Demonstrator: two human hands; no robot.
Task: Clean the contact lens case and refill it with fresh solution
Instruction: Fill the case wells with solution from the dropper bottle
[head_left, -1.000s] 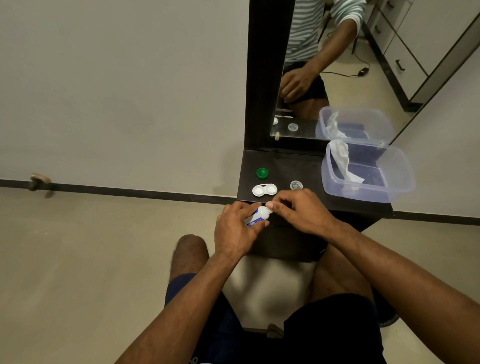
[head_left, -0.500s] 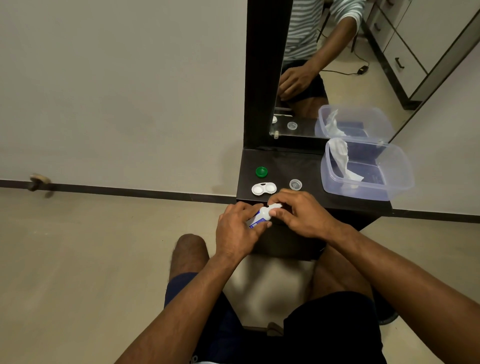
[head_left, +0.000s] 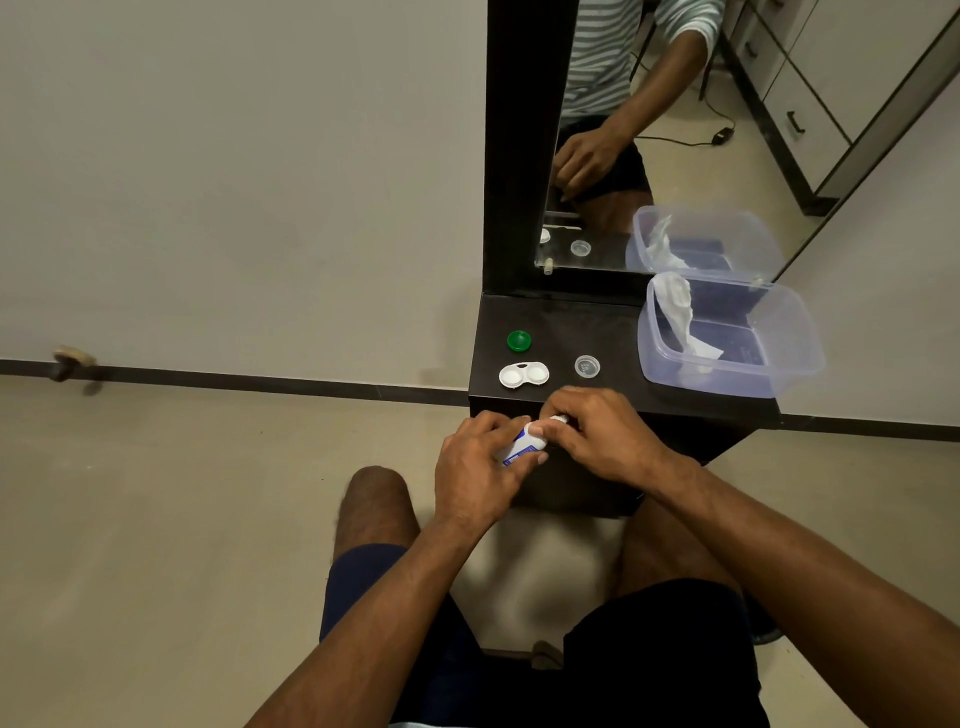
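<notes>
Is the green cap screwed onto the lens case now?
No. The green cap lies alone on the dark shelf, apart from the lens case, whose two wells stand open.

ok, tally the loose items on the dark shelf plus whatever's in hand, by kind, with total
Lens case: 1
Caps: 2, green and clear
Plastic tub: 1
Tissue, in the tub: 1
Solution bottle, held in both hands: 1
Total: 6
</notes>
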